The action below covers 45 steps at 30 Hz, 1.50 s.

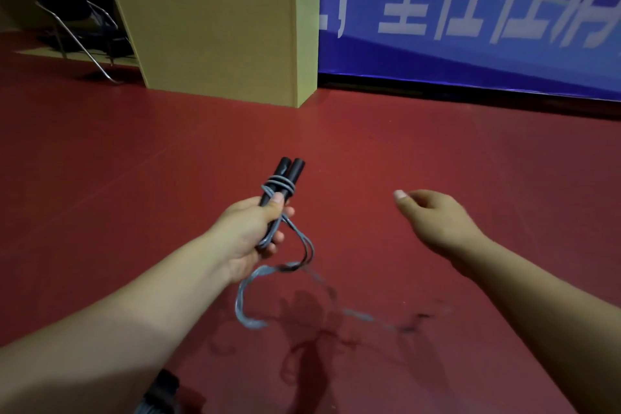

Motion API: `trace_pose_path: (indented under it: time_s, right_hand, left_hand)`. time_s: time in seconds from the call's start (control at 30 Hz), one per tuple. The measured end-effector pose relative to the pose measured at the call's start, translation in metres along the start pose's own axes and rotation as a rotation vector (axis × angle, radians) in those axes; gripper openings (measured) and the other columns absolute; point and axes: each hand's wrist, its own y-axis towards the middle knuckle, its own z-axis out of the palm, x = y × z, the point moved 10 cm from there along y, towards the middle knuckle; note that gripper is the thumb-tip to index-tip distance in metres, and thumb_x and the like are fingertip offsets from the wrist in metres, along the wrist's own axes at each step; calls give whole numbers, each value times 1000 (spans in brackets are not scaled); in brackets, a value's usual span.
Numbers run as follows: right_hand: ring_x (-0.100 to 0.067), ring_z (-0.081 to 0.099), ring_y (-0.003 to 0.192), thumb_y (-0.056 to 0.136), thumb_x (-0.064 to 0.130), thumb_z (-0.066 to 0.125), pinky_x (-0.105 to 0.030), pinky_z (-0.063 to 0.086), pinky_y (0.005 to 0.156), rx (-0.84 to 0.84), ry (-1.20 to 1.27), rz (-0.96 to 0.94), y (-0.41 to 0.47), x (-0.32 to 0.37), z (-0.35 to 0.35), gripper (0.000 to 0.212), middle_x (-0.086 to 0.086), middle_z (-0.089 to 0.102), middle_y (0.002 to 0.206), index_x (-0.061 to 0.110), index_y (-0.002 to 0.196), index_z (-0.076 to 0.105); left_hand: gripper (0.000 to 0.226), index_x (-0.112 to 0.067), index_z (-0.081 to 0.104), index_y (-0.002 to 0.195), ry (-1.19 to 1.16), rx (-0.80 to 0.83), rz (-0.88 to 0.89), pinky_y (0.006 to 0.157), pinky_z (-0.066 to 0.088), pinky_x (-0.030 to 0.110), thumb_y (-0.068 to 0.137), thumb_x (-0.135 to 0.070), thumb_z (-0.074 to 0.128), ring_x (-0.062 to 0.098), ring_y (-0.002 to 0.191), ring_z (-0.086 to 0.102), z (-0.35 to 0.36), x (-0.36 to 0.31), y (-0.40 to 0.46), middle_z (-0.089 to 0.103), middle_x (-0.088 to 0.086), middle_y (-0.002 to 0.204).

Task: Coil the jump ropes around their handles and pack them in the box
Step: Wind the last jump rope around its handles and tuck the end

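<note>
We are gripping the two black cylindrical handles [285,178] side by side in our left hand [250,232], fingers curled round them and thumb pressing on top. The grey jump rope [248,292] is circling the handles in a couple of turns, the rest hanging in loops over the red floor [134,161]. Our right hand [437,222] is hovering apart, holding nothing; whether its fingers are curled we cannot tell. A tan wooden box [218,37] is standing well ahead.

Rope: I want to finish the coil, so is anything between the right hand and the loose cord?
Nothing visible. The right hand hovers with open air between it and the loose cord, which hangs below the handles gripped by the left hand.
</note>
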Motion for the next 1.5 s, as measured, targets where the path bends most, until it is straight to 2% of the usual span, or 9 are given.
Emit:
trace_pose_path:
  time_s: [0.17, 0.3, 0.37, 0.43, 0.6, 0.77, 1.03, 1.33, 1.5]
  right_hand:
    - [-13, 63, 98, 99, 31, 51, -21, 44, 79, 409, 469, -1, -28, 45, 62, 24, -1, 71, 101, 16, 96, 69]
    - [-14, 61, 106, 99, 29, 53, -24, 41, 82, 604, 519, 46, -47, 55, 91, 15, -6, 71, 111, 20, 98, 65]
    - [-10, 64, 90, 96, 23, 59, -17, 41, 68, 584, 524, 63, -48, 55, 91, 6, -5, 71, 96, 18, 100, 59]
    - [-6, 58, 67, 93, 17, 64, -15, 39, 57, 506, 549, 64, -42, 52, 87, 15, -3, 65, 80, 14, 104, 54]
    - [-12, 47, 58, 95, 35, 60, -23, 37, 53, 451, 415, 62, -38, 48, 79, 24, -3, 57, 70, 14, 83, 56]
    - [-15, 40, 60, 93, 53, 53, -26, 40, 57, 509, 367, 263, -46, 31, 86, 39, 0, 46, 69, 17, 78, 58]
    - [-11, 35, 47, 96, 17, 57, -21, 27, 41, 626, 429, 146, -54, 55, 86, 15, -3, 44, 71, 4, 98, 63]
    - [-20, 42, 50, 92, 38, 56, -32, 32, 54, 649, 228, 219, -63, 30, 89, 27, -14, 48, 72, 15, 77, 60]
    - [-22, 45, 58, 92, 23, 60, -37, 37, 57, 673, 311, 67, -65, 51, 83, 13, -10, 57, 71, 17, 81, 61]
  left_hand:
    - [20, -13, 63, 106, -58, 156, -57, 35, 30, 14, 100, -27, 51, 4, 37, 41, 35, 3, -13, 72, 3, 107]
    - [23, -15, 64, 109, -106, 222, -66, 36, 32, 14, 100, -29, 50, 4, 39, 41, 47, 0, -18, 72, 1, 113]
    - [23, -16, 64, 111, -115, 246, -73, 36, 33, 14, 100, -30, 50, 4, 40, 41, 48, 0, -20, 72, 1, 115]
    - [24, -17, 64, 112, -119, 260, -78, 36, 33, 15, 99, -30, 50, 4, 40, 40, 46, -1, -21, 72, 1, 115]
    - [25, -15, 65, 112, -87, 240, -37, 37, 33, 16, 98, -31, 51, 4, 40, 41, 36, -5, -19, 71, 2, 116]
    - [25, -11, 65, 104, 57, 160, 12, 39, 38, 17, 100, -31, 51, 6, 40, 46, 24, -6, -15, 72, 9, 108]
    - [15, -20, 55, 91, 747, -47, 369, 43, 46, 26, 98, -31, 52, 17, 41, 57, 1, -35, -5, 68, 0, 65]
    - [16, -15, 60, 91, 722, -106, 270, 41, 41, 24, 98, -28, 54, 17, 39, 51, -21, -18, 12, 64, 2, 64]
    - [15, -16, 60, 90, 737, -132, 284, 40, 40, 22, 97, -28, 55, 17, 38, 53, -18, -19, 14, 65, 1, 63]
